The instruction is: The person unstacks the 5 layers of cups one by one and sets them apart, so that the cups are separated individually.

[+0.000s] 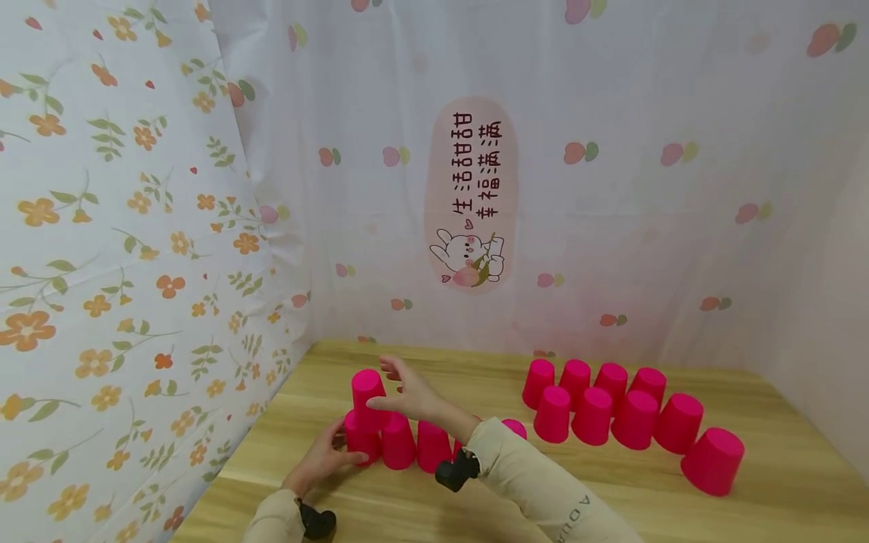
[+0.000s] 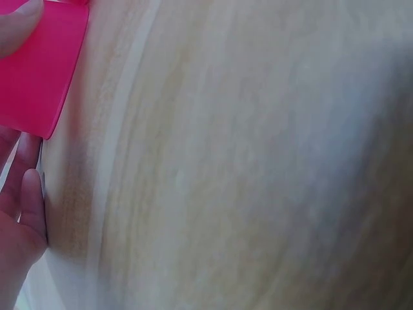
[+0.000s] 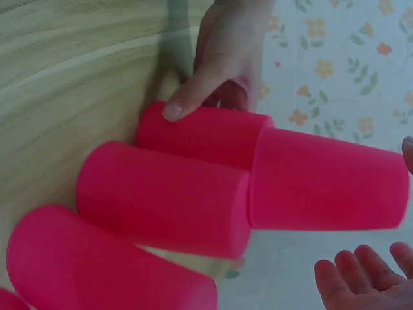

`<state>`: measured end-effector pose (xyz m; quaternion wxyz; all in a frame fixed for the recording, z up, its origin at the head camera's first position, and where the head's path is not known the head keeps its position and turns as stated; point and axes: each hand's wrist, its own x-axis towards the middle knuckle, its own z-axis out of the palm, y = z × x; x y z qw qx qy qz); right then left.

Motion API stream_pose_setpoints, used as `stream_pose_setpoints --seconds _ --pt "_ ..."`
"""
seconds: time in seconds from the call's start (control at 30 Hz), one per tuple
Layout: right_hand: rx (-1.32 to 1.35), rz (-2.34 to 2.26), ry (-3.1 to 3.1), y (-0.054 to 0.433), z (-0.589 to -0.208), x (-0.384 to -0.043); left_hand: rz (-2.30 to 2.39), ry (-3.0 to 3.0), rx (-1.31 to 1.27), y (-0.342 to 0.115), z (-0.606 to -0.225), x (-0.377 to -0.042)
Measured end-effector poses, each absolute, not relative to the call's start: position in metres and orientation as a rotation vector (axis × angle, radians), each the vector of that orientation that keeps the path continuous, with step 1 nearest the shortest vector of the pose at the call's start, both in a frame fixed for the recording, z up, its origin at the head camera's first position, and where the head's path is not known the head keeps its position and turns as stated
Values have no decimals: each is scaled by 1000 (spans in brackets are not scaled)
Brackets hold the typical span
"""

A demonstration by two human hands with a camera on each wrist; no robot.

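Note:
An upside-down pink cup (image 1: pixel 367 386) sits on top of two others at the left end of a row, bridging the leftmost cup (image 1: pixel 360 445) and the cup beside it (image 1: pixel 397 445). My left hand (image 1: pixel 324 458) holds the leftmost bottom cup, thumb on its near side and fingers round the far side. Around the upper cup my right hand (image 1: pixel 414 392) is spread, its fingers apart from the wall in the right wrist view and the thumb near the cup's top end. In the left wrist view the thumb (image 2: pixel 19 26) lies on the pink wall.
The bottom row continues right with a third cup (image 1: pixel 432 449) and more, partly hidden behind my right forearm. Further right, several upside-down pink cups stand in two rows, with one larger-looking cup (image 1: pixel 713 461) nearest. Patterned curtains (image 1: pixel 611 226) hang behind the wooden table (image 1: pixel 679 520).

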<state>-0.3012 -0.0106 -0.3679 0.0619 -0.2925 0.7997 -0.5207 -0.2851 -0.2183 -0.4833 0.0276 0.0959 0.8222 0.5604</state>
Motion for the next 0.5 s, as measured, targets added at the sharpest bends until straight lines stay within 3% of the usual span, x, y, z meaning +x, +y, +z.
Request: stream_pose_setpoints --seconds 0.5 --pt "-743 -1647 2539 -39 -392 -298 1709 2542 348 -219 -483 -285"
